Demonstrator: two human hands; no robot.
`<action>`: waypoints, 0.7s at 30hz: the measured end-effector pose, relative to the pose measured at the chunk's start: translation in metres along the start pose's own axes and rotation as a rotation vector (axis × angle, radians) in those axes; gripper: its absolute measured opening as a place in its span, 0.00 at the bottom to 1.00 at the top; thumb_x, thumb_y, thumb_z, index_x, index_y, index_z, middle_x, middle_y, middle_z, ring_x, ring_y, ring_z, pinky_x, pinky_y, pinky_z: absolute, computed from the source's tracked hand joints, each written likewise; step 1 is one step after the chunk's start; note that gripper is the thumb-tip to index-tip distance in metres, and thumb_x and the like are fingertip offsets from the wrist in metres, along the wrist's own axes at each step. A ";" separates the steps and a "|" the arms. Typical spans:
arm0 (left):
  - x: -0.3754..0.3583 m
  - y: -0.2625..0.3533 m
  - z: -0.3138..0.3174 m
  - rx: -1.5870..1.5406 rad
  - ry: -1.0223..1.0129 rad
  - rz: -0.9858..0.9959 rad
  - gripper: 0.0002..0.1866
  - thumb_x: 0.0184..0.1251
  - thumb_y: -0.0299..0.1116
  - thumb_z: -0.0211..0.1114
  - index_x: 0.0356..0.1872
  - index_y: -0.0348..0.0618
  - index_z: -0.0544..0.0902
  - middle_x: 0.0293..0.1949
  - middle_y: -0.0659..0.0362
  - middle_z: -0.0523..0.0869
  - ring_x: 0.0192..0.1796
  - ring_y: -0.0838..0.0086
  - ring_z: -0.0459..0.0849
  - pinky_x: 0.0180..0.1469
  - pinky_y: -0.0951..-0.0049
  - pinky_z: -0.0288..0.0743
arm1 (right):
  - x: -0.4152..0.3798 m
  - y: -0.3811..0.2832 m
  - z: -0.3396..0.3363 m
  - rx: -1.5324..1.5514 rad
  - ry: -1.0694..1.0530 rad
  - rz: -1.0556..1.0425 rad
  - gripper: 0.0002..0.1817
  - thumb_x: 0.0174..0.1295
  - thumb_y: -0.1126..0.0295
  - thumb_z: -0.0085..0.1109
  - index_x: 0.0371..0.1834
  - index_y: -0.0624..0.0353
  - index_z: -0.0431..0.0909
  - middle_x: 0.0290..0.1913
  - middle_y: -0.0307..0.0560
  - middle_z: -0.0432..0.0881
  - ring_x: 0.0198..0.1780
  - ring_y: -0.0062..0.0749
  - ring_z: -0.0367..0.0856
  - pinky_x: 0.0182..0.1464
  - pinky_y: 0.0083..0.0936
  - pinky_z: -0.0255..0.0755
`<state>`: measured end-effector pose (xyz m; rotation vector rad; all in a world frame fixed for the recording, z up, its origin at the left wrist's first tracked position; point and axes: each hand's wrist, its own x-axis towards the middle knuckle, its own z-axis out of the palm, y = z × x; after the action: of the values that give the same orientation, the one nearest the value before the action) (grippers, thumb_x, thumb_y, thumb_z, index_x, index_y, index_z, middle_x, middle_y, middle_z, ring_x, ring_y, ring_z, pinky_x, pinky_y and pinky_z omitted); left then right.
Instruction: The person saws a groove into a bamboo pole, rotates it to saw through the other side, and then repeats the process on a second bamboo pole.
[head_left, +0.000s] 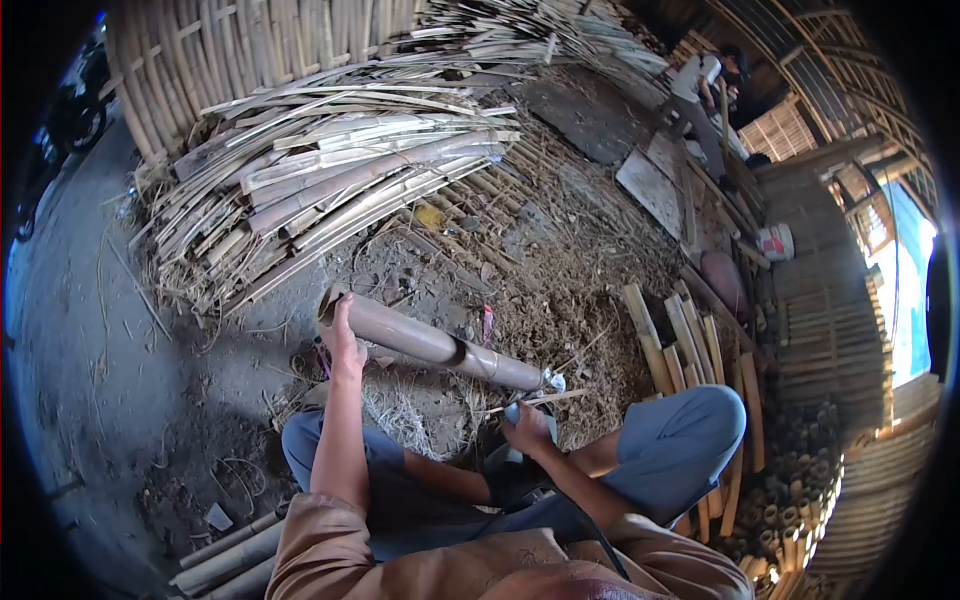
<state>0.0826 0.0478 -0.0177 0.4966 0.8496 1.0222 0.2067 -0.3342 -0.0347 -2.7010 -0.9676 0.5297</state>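
Observation:
A thick brown bamboo tube [410, 335] lies slanted in front of me, its hollow end at the left and its far end at the right. My left hand [343, 338] is closed around the tube close to that hollow end. Beside the tube's right end, my right hand [527, 430] is closed on an object with a rounded blue-grey end; its kind I cannot make out. A thin bamboo strip [545, 400] sticks out just above this hand. At the tube's right tip is a small shiny whitish-blue thing [554, 380], too small to name.
A large pile of split bamboo [350, 170] lies ahead, with shavings [560, 310] scattered over the ground. Cut bamboo pieces [690, 340] stand at right, near a white bucket [775, 242]. Another person [695, 85] works at the back right. A black cable [598, 530] passes my right arm.

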 end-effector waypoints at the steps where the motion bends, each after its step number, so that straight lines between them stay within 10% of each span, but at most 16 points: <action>1: -0.001 -0.001 -0.003 0.045 -0.042 -0.005 0.25 0.59 0.43 0.72 0.55 0.40 0.83 0.54 0.59 0.81 0.57 0.71 0.77 0.63 0.65 0.67 | 0.004 0.017 0.005 0.066 -0.043 0.125 0.31 0.56 0.55 0.61 0.56 0.68 0.74 0.50 0.67 0.82 0.54 0.60 0.80 0.58 0.47 0.74; 6: -0.001 0.001 0.011 0.067 -0.039 0.010 0.28 0.56 0.43 0.74 0.56 0.40 0.80 0.55 0.58 0.81 0.57 0.70 0.77 0.62 0.63 0.69 | -0.014 0.006 -0.042 0.243 0.001 0.379 0.22 0.55 0.57 0.60 0.46 0.64 0.80 0.44 0.63 0.84 0.50 0.56 0.83 0.53 0.44 0.77; 9: 0.002 0.000 0.010 0.065 -0.066 -0.009 0.39 0.50 0.42 0.79 0.63 0.39 0.74 0.56 0.55 0.79 0.56 0.67 0.78 0.60 0.60 0.72 | -0.004 0.005 -0.011 0.144 -0.009 0.107 0.28 0.55 0.54 0.62 0.51 0.65 0.78 0.48 0.67 0.82 0.52 0.61 0.81 0.54 0.48 0.76; 15: -0.012 0.010 0.002 0.133 -0.133 -0.146 0.33 0.57 0.55 0.69 0.62 0.52 0.79 0.65 0.63 0.75 0.71 0.67 0.66 0.74 0.46 0.42 | 0.016 0.009 0.009 -0.001 -0.059 0.174 0.23 0.57 0.54 0.60 0.46 0.63 0.78 0.38 0.60 0.84 0.45 0.59 0.83 0.47 0.49 0.76; 21: -0.017 0.013 0.017 0.028 -0.194 0.022 0.35 0.50 0.42 0.81 0.57 0.33 0.76 0.49 0.51 0.84 0.52 0.65 0.82 0.58 0.59 0.75 | 0.030 0.115 0.067 0.364 -0.002 0.172 0.19 0.54 0.59 0.64 0.43 0.60 0.81 0.40 0.60 0.84 0.46 0.58 0.83 0.49 0.48 0.75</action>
<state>0.0847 0.0387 0.0078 0.6198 0.6879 0.9660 0.2661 -0.3957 -0.1405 -2.4628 -0.5734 0.6686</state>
